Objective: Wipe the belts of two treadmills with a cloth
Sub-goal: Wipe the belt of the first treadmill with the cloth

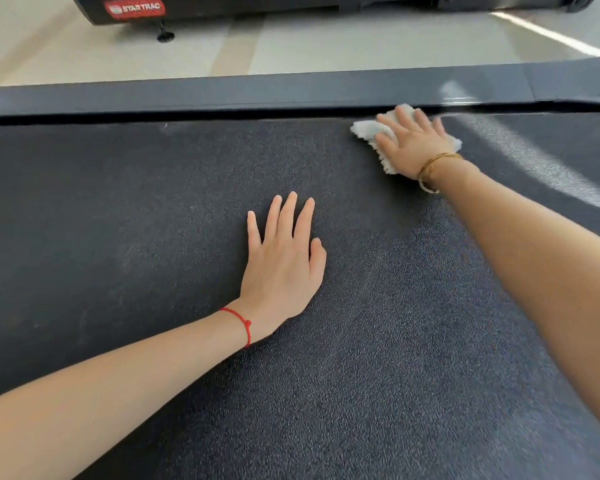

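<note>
A dark textured treadmill belt (153, 237) fills most of the view. My right hand (414, 145) lies flat, fingers spread, on a white fluffy cloth (366, 129) at the belt's far edge, pressing it down beside the side rail. Most of the cloth is hidden under the palm. My left hand (284, 265) rests flat on the belt near the middle, fingers apart, holding nothing. A red string sits on the left wrist and a gold bangle on the right.
A smooth dark side rail (222, 93) runs along the far edge of the belt. Beyond it lies pale floor (291, 43), and a second treadmill's base (257, 5) with a red label stands at the top.
</note>
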